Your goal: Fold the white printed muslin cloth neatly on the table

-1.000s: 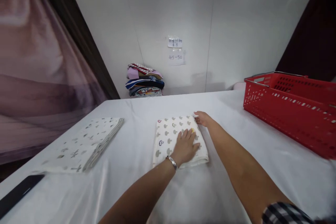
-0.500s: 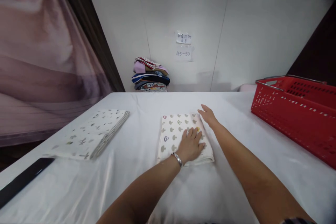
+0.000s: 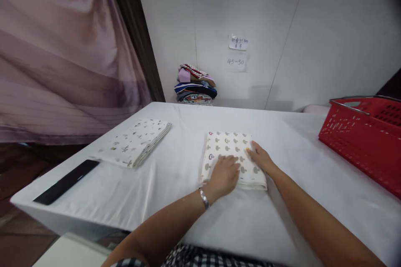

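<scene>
You're pressing both the left hand (image 3: 224, 175) and right hand (image 3: 260, 159) flat, fingers spread, gripping nothing, on the folded cloth (image 3: 230, 150); sliding them could be rucking the fold under your palms.

Red basket (image 3: 360, 137) right; second folded cloth (image 3: 136, 142), black bar (image 3: 66, 182) left; clothes stack (image 3: 196, 85) behind.

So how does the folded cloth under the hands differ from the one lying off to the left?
The mushroom-print cloth has both the left hand and right hand flat on it; the leaf-print cloth lies untouched. The first sits square to the person, the second askew. Both are pale, folded, on the white table.
</scene>
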The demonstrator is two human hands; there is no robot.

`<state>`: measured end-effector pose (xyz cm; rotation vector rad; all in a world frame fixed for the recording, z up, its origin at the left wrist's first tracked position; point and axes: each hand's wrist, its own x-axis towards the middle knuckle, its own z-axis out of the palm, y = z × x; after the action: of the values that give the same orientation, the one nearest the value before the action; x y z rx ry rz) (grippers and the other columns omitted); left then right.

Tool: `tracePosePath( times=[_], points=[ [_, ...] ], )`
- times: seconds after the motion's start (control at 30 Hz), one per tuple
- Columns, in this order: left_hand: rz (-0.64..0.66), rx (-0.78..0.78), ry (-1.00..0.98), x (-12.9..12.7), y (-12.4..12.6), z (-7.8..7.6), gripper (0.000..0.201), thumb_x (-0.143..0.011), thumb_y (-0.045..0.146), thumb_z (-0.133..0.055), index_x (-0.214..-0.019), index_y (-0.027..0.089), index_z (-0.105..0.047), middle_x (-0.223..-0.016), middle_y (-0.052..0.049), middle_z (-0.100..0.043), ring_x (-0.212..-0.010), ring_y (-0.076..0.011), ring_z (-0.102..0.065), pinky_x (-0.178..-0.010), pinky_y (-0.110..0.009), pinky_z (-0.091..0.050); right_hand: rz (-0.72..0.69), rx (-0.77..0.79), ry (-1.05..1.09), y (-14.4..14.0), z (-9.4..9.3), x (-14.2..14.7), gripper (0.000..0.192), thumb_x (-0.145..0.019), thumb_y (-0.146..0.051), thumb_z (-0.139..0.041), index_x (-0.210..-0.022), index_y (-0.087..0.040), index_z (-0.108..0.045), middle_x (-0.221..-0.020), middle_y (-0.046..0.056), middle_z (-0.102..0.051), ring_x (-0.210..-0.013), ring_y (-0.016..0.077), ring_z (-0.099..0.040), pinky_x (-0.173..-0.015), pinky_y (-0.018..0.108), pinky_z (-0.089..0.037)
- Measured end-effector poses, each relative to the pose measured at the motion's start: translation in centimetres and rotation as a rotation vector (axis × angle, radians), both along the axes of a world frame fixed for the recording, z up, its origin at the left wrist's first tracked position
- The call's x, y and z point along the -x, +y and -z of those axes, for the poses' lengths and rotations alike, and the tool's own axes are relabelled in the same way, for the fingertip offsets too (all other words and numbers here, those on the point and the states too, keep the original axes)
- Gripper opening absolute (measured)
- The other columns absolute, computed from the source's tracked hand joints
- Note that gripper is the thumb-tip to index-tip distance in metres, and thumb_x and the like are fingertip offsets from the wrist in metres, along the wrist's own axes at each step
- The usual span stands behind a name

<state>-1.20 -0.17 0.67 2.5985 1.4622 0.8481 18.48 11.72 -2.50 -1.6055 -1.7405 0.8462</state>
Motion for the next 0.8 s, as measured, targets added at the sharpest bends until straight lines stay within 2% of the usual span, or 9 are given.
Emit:
tracePosePath(
  times=[0.1, 0.2, 0.33, 0.43, 0.47, 0.53, 0.6, 0.7, 0.8],
  points=[
    [-0.317, 0.054, -0.192, 4.3, 0.4, 0.5, 0.034, -0.085, 0.025, -0.049, -0.118, 0.019, -0.053, -0.131, -0.01, -0.05, -0.125, -0.0236, -0.041, -0.104, -0.042, -0.032, 0.045, 0.129, 0.121, -3.3, 0.3, -0.9, 0.078, -0.074, -0.046, -0.06, -0.142, -0.023, -0.031, -0.14, 0.008, -0.043, -0.123, 0.0257, -0.046, -0.101, 0.038, -0.039],
    [-0.536, 0.321, -0.388, 7.3, 1.0, 1.3, 0.041, -0.084, 0.035, -0.051, -0.121, 0.018, -0.05, -0.126, -0.012, -0.054, -0.116, -0.0253, -0.051, -0.095, -0.04, -0.041, 0.011, 0.179, 0.128, -5.2, 0.3, -1.3, 0.085, -0.07, -0.041, -0.065, -0.144, -0.025, -0.025, -0.14, 0.008, -0.043, -0.119, 0.0248, -0.05, -0.099, 0.037, -0.041],
    [-0.528, 0.558, -0.621, 6.2, 1.2, 1.9, 0.047, -0.082, 0.037, -0.053, -0.125, 0.02, -0.044, -0.119, -0.011, -0.059, -0.097, -0.0201, -0.061, -0.082, -0.032, -0.049, -0.058, 0.16, 0.035, -2.2, -1.0, -2.6, 0.087, -0.068, -0.025, -0.065, -0.144, -0.021, -0.024, -0.128, 0.01, -0.055, -0.105, 0.0236, -0.059, -0.09, 0.035, -0.047],
    [-0.426, 0.725, -0.757, 2.7, 1.0, 2.3, 0.053, -0.083, 0.033, -0.052, -0.132, 0.019, -0.035, -0.125, -0.012, -0.055, -0.088, -0.0153, -0.063, -0.069, -0.025, -0.052, -0.018, -0.104, -0.28, 2.8, -3.1, -4.3, 0.081, -0.066, -0.018, -0.064, -0.141, -0.017, -0.032, -0.125, 0.013, -0.056, -0.1, 0.0264, -0.061, -0.087, 0.038, -0.048],
    [-0.381, 0.769, -0.754, 1.6, 0.8, 2.4, 0.054, -0.083, 0.033, -0.053, -0.132, 0.019, -0.036, -0.127, -0.013, -0.054, -0.085, -0.0143, -0.064, -0.067, -0.025, -0.052, 0.001, -0.139, -0.323, 4.3, -3.8, -4.7, 0.078, -0.065, -0.015, -0.065, -0.138, -0.015, -0.037, -0.127, 0.016, -0.054, -0.107, 0.0296, -0.057, -0.092, 0.042, -0.044],
    [-0.301, 0.768, -0.717, 0.1, 0.6, 2.6, 0.051, -0.082, 0.034, -0.055, -0.13, 0.022, -0.04, -0.129, -0.01, -0.053, -0.084, -0.0135, -0.063, -0.065, -0.023, -0.052, 0.0, -0.198, -0.388, 6.0, -5.1, -4.8, 0.066, -0.065, -0.014, -0.064, -0.129, -0.016, -0.049, -0.13, 0.015, -0.052, -0.12, 0.0328, -0.046, -0.102, 0.046, -0.033],
    [-0.277, 0.746, -0.725, -0.2, 0.5, 2.7, 0.045, -0.082, 0.033, -0.054, -0.125, 0.024, -0.045, -0.128, -0.009, -0.053, -0.082, -0.0132, -0.063, -0.061, -0.024, -0.052, -0.088, -0.273, -0.468, 5.8, -5.8, -4.0, 0.048, -0.071, -0.017, -0.061, -0.118, -0.018, -0.059, -0.126, 0.012, -0.056, -0.121, 0.0306, -0.045, -0.104, 0.045, -0.03],
    [-0.341, 0.669, -0.742, 1.4, 1.1, 2.7, 0.032, -0.083, 0.027, -0.052, -0.114, 0.02, -0.055, -0.117, -0.007, -0.06, -0.076, -0.0132, -0.063, -0.061, -0.026, -0.052, -0.198, -0.313, -0.422, 2.5, -5.4, -1.7, 0.033, -0.079, -0.026, -0.054, -0.11, -0.021, -0.064, -0.12, 0.007, -0.061, -0.115, 0.0259, -0.051, -0.1, 0.04, -0.037],
    [-0.438, 0.423, -0.598, 4.0, 2.6, 2.6, 0.023, -0.081, 0.023, -0.054, -0.103, 0.019, -0.062, -0.101, -0.005, -0.066, -0.079, -0.0151, -0.062, -0.077, -0.031, -0.051, -0.28, -0.268, -0.305, -2.2, -4.2, 0.2, 0.031, -0.083, -0.031, -0.05, -0.109, -0.023, -0.065, -0.119, 0.005, -0.062, -0.11, 0.0245, -0.055, -0.089, 0.035, -0.045]
  ],
)
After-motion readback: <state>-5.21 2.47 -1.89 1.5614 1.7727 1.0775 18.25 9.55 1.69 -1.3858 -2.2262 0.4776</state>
